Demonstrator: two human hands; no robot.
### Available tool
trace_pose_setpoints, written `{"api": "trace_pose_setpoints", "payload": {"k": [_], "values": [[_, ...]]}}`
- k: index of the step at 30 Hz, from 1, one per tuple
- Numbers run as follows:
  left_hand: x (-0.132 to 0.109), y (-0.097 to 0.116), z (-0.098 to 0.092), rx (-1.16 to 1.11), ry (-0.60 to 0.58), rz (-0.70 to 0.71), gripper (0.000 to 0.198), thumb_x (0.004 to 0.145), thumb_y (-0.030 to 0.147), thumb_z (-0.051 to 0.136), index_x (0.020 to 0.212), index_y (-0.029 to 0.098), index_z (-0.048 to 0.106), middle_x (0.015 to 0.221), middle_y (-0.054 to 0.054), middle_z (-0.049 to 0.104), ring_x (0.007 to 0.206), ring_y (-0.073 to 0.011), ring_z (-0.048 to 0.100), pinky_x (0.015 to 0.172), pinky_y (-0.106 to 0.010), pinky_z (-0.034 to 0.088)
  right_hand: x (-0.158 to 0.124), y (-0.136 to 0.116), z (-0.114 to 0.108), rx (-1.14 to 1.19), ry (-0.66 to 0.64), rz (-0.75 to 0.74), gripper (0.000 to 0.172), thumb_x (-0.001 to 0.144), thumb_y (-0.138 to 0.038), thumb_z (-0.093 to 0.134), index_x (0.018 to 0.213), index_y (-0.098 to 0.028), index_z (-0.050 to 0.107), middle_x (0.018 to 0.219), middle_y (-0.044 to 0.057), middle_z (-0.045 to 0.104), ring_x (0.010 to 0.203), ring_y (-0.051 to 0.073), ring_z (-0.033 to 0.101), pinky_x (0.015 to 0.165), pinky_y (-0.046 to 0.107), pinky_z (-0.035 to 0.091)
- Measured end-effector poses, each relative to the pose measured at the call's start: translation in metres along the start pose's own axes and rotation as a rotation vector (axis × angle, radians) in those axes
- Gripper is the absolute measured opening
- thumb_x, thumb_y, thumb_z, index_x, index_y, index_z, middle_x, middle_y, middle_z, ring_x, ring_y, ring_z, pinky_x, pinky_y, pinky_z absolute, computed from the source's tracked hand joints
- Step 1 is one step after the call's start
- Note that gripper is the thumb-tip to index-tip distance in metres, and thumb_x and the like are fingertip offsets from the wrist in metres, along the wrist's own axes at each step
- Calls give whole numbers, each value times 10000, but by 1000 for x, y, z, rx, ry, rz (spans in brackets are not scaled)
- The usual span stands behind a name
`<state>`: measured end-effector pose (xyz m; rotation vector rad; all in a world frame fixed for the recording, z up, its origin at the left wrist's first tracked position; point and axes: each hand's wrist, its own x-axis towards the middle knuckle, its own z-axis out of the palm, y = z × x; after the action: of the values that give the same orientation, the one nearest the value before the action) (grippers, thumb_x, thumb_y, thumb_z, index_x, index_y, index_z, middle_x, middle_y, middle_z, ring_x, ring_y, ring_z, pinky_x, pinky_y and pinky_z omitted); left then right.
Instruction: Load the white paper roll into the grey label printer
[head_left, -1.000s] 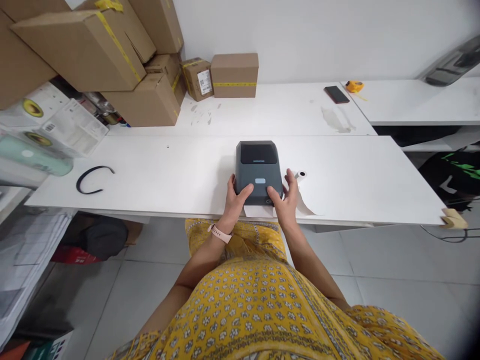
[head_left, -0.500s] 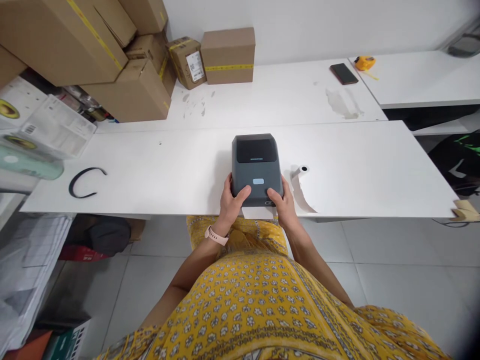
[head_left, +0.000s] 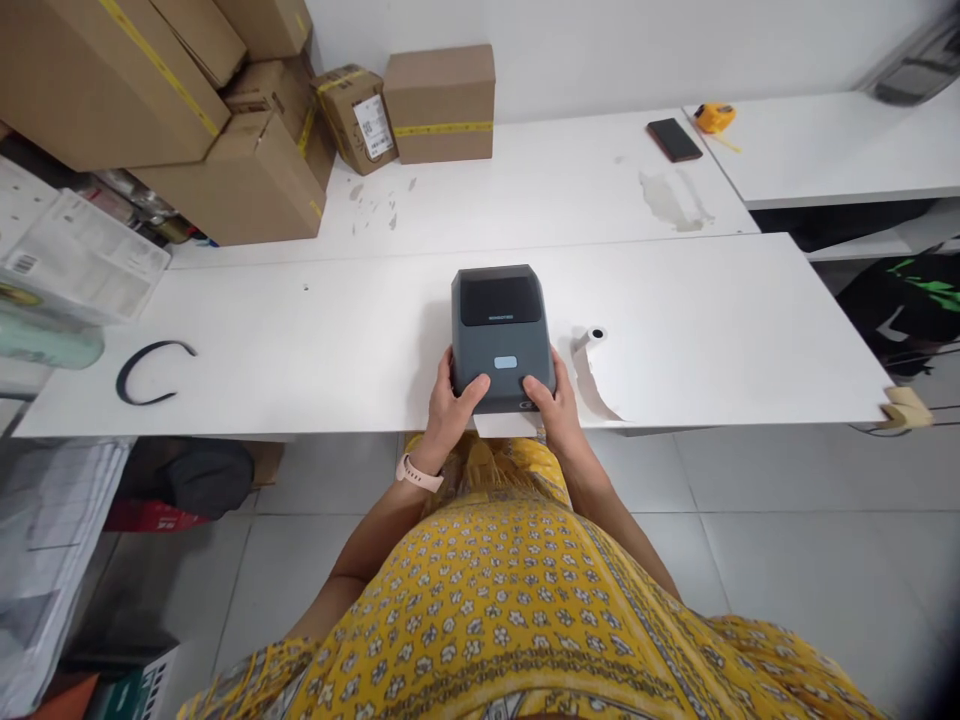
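Printer (head_left: 501,345) gripped from both sides at its near end, on the white table (head_left: 712,330) by the front edge. Left hand (head_left: 452,402) half curled around the left side, thumb laid on top; fingers partly hidden by the body. Right hand (head_left: 555,402) curled likewise on the right side, thumb pressed to the top near the front corner. White paper (head_left: 506,426) seen jutting from under the near end, between the wrists. Paper roll (head_left: 595,337) left untouched, just beside the right hand, its tail partly unrolled.
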<state>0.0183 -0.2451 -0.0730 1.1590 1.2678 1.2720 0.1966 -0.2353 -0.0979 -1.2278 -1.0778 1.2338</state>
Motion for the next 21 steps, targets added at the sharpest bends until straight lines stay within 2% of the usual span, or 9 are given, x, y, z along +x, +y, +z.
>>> {"api": "trace_pose_setpoints", "payload": {"k": [3, 4, 5, 7, 9, 11, 14, 18, 21], "values": [[-27, 0, -10, 84, 64, -37, 731, 876, 556, 730, 1494, 277, 457, 1543, -133, 524, 1377, -309, 558, 1081, -441, 518, 1, 0, -8, -58, -28, -16, 964, 819, -764, 650, 1614, -327, 324, 1696, 96, 378, 1571, 352, 364, 1299, 598, 326], [-38, -1, -12, 151, 112, -58, 675, 858, 558, 747, 1421, 259, 526, 1450, -131, 592, 1290, -290, 608, 1014, -410, 540, 0, 0, -11, -72, -43, -18, 967, 822, -792, 623, 1619, -337, 319, 1716, 84, 344, 1595, 344, 320, 1312, 584, 304], [-48, -1, -13, 191, 143, -98, 545, 857, 577, 735, 1266, 234, 626, 1259, -109, 685, 1122, -256, 668, 908, -370, 555, 0, 0, -13, -81, -60, -18, 963, 828, -812, 595, 1623, -345, 315, 1730, 74, 318, 1611, 336, 286, 1319, 571, 294], [-63, -1, -11, 185, 36, -225, 428, 859, 620, 701, 948, 201, 699, 895, -47, 716, 797, -182, 655, 716, -305, 516, 0, -1, -15, -87, -87, -16, 966, 838, -830, 563, 1634, -352, 294, 1742, 62, 293, 1625, 324, 253, 1321, 554, 296], [-67, 0, -4, 99, -104, -331, 467, 861, 649, 675, 795, 188, 696, 749, -23, 690, 645, -141, 586, 618, -278, 453, -1, -3, -15, -77, -88, -13, 1011, 826, -823, 590, 1648, -333, 263, 1745, 69, 287, 1625, 325, 253, 1321, 543, 301], [-62, 2, 7, -3, -149, -400, 490, 843, 661, 686, 775, 175, 711, 760, -41, 715, 617, -130, 573, 586, -272, 423, -2, -4, -12, -71, -89, -2, 1050, 818, -799, 629, 1658, -304, 239, 1742, 86, 292, 1621, 328, 263, 1324, 533, 300], [-52, 5, 22, -123, -99, -460, 496, 781, 651, 756, 738, 159, 712, 729, -62, 719, 582, -120, 562, 568, -273, 411, -3, -7, -9, -81, -92, 1, 1049, 831, -783, 622, 1662, -278, 229, 1731, 102, 315, 1619, 322, 269, 1329, 524, 286], [-53, 4, 32, -230, -46, -421, 464, 735, 607, 822, 748, 155, 717, 700, -54, 721, 569, -106, 568, 576, -265, 422, -2, -6, -7, -79, -62, -9, 1051, 817, -789, 627, 1651, -264, 261, 1723, 113, 331, 1608, 307, 296, 1335, 516, 259], [-55, 0, 32, -210, -45, -413, 493, 743, 642, 798, 743, 157, 705, 703, -54, 729, 526, -95, 552, 536, -261, 400, -1, -2, -6, -62, -30, -27, 1031, 805, -789, 636, 1631, -268, 302, 1710, 113, 354, 1588, 311, 333, 1330, 533, 258]]}}
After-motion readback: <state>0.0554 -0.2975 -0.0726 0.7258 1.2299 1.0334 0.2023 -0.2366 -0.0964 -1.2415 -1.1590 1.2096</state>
